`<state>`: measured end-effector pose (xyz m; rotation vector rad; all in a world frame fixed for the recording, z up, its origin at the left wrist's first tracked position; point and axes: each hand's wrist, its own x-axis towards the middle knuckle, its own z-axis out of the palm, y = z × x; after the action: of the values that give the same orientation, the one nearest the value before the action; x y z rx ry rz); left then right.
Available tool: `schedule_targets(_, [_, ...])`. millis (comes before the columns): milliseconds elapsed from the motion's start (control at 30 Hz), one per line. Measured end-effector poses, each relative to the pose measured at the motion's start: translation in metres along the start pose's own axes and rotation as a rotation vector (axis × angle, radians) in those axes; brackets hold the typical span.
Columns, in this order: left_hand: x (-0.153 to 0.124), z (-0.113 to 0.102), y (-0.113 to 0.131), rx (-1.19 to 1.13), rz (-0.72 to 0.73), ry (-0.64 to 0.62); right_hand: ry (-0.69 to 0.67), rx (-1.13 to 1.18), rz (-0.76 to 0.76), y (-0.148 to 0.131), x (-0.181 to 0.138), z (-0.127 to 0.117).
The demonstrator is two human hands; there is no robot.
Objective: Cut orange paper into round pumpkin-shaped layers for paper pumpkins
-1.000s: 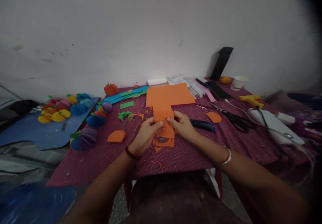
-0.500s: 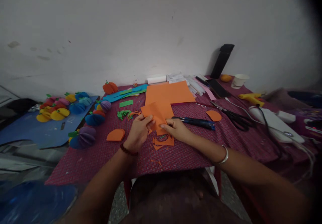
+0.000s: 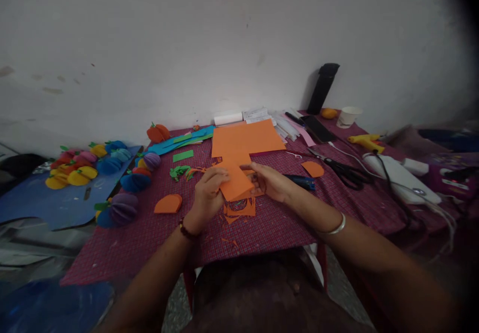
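Between my hands is a folded piece of orange paper point(image 3: 236, 181), raised over the middle of the table. My left hand point(image 3: 208, 193) pinches its left edge, thumb on top. At the right edge, my right hand point(image 3: 271, 181) has its fingers curled around the paper, some of them hidden behind it. Beneath lie orange paper offcuts point(image 3: 245, 208). A large orange sheet point(image 3: 247, 136) rests behind. Rounded orange cutouts point(image 3: 168, 204) are to the left, and another orange cutout point(image 3: 313, 169) to the right. A blue utility knife point(image 3: 304, 181) is partly covered by my right hand.
Paper fruit ornaments point(image 3: 123, 208) stand at the left, more on a blue board point(image 3: 33, 193). Green scraps point(image 3: 179, 173) lie left of centre. Scissors point(image 3: 342, 171), a phone point(image 3: 318, 128), a yellow glue gun point(image 3: 366, 141), a paper cup point(image 3: 349, 117) and a white corded device point(image 3: 402, 178) occupy the right.
The orange paper has turned and now appears folded into a smaller piece. My right hand has shifted its fingers around the right edge. The view has moved slightly.
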<state>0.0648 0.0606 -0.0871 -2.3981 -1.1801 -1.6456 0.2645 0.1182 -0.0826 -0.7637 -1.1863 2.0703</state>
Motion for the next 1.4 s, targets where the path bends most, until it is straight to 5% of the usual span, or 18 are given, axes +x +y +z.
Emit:
schedule_targets(167, [-0.005, 0.002, 0.006, 0.136, 0.184, -0.154, -0.115, -0.033, 0.072, 0.007, 0.001, 0.001])
schedule_targets(233, [-0.003, 0.002, 0.009, 0.112, 0.153, -0.124, -0.090, -0.022, 0.049, 0.009, 0.002, 0.003])
schedule_targets(300, [0.000, 0.003, 0.010, 0.010, -0.034, 0.050, -0.007, -0.009, -0.006, 0.008, 0.004, 0.003])
schedule_targets(400, [0.005, 0.007, 0.010, -0.409, -0.508, 0.272, 0.093, -0.022, -0.134, 0.008, 0.007, 0.003])
schedule_targets(500, [0.007, 0.015, 0.010, -0.886, -0.883, 0.073, 0.104, -0.168, -0.225, 0.012, 0.009, 0.004])
schedule_targets(600, [0.003, 0.024, 0.013, -1.042, -0.982, -0.032, 0.074, -0.456, -0.293, 0.012, 0.010, 0.008])
schedule_targets(800, [0.009, 0.013, 0.010, -1.157, -1.104, 0.165, 0.142, -1.263, -0.567, -0.016, -0.015, -0.027])
schedule_targets(1000, [0.021, -0.010, -0.006, -1.200, -1.334, 0.397, 0.166, -1.751, -0.354, -0.016, -0.037, -0.098])
schedule_targets(1100, [0.023, -0.011, -0.007, -1.203, -1.346, 0.496, 0.224, -1.673, -0.402, -0.012, -0.039, -0.101])
schedule_targets(1200, [0.022, -0.010, -0.008, -1.194, -1.362, 0.537, 0.270, -1.226, -0.384, -0.014, -0.042, -0.076])
schedule_targets(1300, [0.020, -0.009, -0.010, -1.170, -1.368, 0.553, 0.110, -0.600, -0.107, -0.014, -0.047, -0.037])
schedule_targets(1400, [0.019, -0.011, -0.012, -1.161, -1.349, 0.549, -0.075, -0.294, 0.103, -0.008, -0.050, -0.007])
